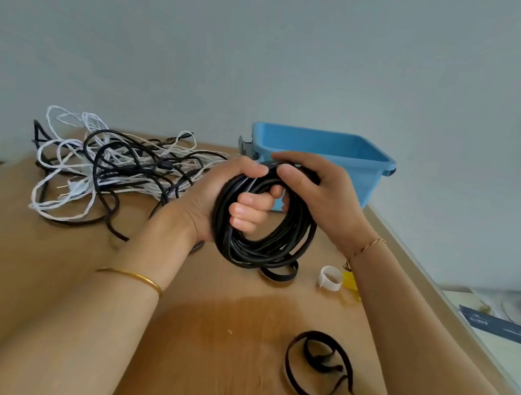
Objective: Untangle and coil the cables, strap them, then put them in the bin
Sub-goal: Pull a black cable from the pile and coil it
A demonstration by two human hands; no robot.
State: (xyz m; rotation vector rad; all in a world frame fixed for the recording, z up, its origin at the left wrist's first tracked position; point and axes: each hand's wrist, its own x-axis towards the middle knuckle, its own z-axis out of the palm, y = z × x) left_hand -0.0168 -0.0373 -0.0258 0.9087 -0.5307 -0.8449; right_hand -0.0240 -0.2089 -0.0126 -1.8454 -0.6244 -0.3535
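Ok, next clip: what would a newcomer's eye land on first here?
The black cable coil is held up at centre, with the left hand gripping through its middle and the right hand gripping its top. Behind it to the left, a tangle of black and white cables sprawls on the wooden table. A blue bin stands at the back, and a loose black strap lies near right.
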